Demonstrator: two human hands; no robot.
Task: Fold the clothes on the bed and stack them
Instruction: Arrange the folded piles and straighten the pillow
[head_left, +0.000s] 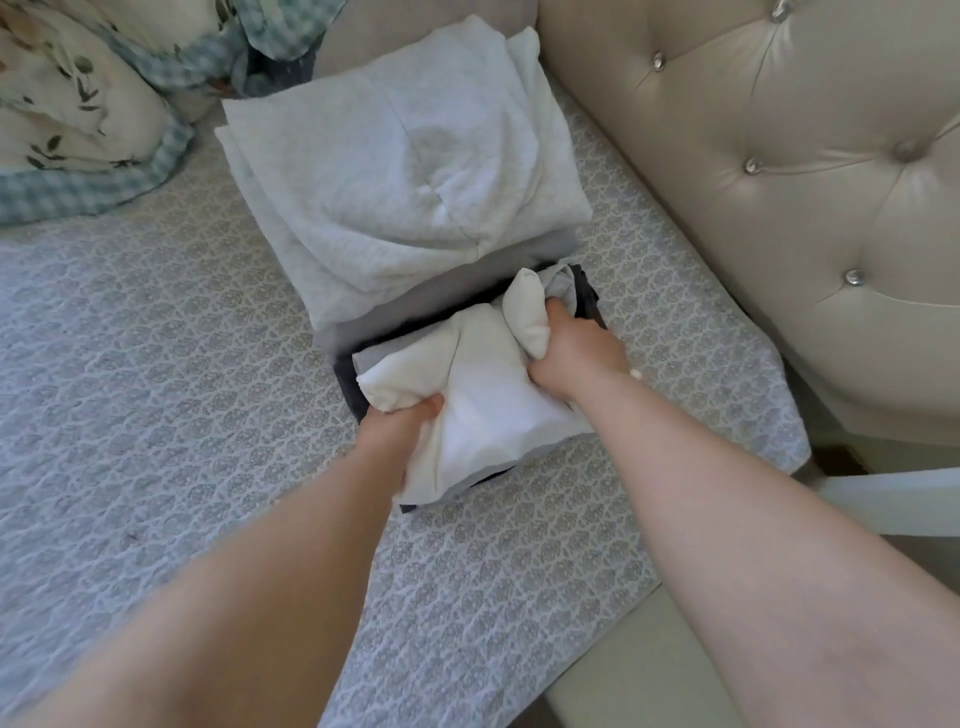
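A folded white garment (483, 395) lies on top of a small stack with a light grey piece and a dark navy piece (345, 382) under it. My left hand (400, 421) grips the garment's near left corner. My right hand (576, 353) clutches its bunched right side. Just behind this stack stands a taller pile topped by a light grey heathered garment (395, 176), with a darker grey layer (431, 299) beneath. Both stacks rest on the patterned bed cover (156, 364).
A cream tufted headboard (779, 182) runs along the right side of the bed. A floral and checked duvet (78, 114) is heaped at the far left. The bed's near right corner (623, 597) drops off to a cream frame.
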